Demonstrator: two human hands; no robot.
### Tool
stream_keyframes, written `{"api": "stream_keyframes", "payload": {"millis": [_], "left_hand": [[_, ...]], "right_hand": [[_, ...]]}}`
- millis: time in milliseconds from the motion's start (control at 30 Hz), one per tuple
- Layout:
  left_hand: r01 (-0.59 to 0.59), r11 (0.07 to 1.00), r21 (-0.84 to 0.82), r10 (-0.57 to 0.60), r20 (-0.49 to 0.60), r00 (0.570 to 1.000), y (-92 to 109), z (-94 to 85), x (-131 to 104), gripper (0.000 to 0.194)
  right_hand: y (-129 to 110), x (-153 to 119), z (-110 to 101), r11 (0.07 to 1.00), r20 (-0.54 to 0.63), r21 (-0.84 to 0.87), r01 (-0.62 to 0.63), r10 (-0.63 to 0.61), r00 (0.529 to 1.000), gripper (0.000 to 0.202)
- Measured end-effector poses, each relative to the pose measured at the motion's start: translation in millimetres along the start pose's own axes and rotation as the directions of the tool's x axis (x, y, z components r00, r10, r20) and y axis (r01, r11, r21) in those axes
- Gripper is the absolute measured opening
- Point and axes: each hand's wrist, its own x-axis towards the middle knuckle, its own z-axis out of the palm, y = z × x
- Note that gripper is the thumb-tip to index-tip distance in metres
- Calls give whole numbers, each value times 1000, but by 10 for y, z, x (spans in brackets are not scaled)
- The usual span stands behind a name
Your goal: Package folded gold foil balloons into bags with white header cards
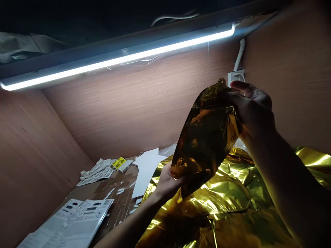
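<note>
Both hands lift a gold foil sheet above the counter.

The right hand [252, 103] fingers pinch the gold foil sheet [207, 134] at its top edge; the left hand [168, 181] fingers grip its lower corner, above more crumpled foil [232, 196] on the counter [116, 196].

Print on white sheets [74, 220] and label sheet [97, 175] too small; nothing legible.

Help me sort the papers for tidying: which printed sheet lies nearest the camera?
The large barcode-printed sheet at bottom left; the small label sheet lies farther back, near the wall.
</note>
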Motion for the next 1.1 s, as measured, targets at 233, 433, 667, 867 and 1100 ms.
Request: {"api": "stream_keyframes", "payload": {"millis": [233,433,667,867,1100], "left_hand": [[91,996,18,-91,18,996,178,40,-228,43],[-7,997,77,19,-162,987,330,-10,-330,36],[-368,853,370,304,220,927,748,-214,-454,35],[-643,444,624,553,374,744,946,-203,-438,43],[-766,220,604,747,401,531,889,-160,-462,26]], "right_hand": [[175,340,-324,996,-95,-67,65,-71,993,46],[391,529,-559,984,-124,-152,96,-116,985,48],[549,551,-606,985,-132,-160,68,-90,987,52],[648,518,-571,992,-137,-125,16,-33,990,55],[685,449,-493,996,-121,-81,-39,29,992,58]]}}
